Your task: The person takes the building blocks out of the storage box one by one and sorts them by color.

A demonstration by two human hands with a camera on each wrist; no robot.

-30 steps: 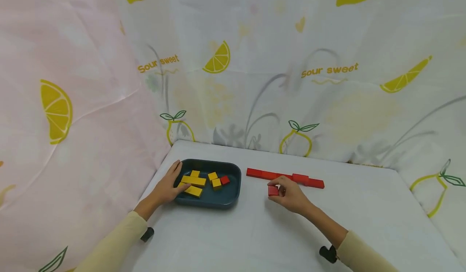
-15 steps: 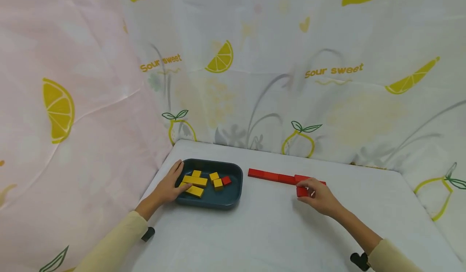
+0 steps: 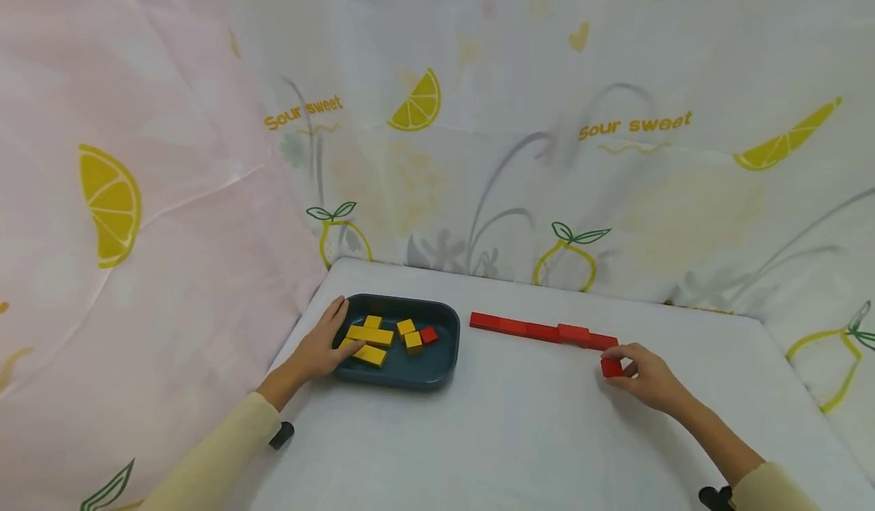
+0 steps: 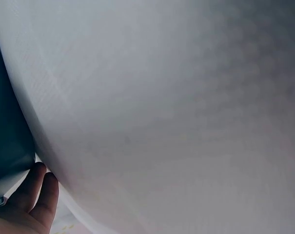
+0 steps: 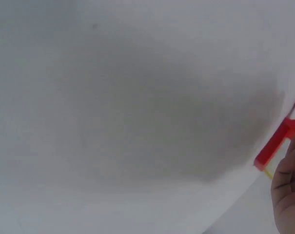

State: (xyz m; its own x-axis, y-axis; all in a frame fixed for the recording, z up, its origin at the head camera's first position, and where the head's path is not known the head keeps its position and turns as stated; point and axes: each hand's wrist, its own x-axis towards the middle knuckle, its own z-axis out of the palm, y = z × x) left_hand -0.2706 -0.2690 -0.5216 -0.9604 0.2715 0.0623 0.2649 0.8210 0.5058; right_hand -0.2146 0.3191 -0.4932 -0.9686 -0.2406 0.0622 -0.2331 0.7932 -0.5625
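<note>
At the right end of a row of red blocks (image 3: 541,332), my right hand (image 3: 649,380) pinches a small red cube (image 3: 611,367) between thumb and fingers. The cube is close in front of the row's last block. One block in the row stands higher than its neighbours. My left hand (image 3: 320,350) holds the left side of a dark blue-green tray (image 3: 424,378), thumb over the rim and fingers along the outside. Inside the tray lie several yellow blocks (image 3: 371,335) and one red cube (image 3: 428,335). In the left wrist view, two fingertips (image 4: 38,168) meet the tray's wall.
A white cloth-covered table (image 3: 492,443) carries the tray on the left and the red row to its right. Behind it hangs a curtain (image 3: 472,177) printed with lemons, and a pinkish curtain (image 3: 191,283) closes off the left side.
My right hand has carried the red cube rightward along the front of the row, from near its middle to its right end. My left hand stays on the tray.
</note>
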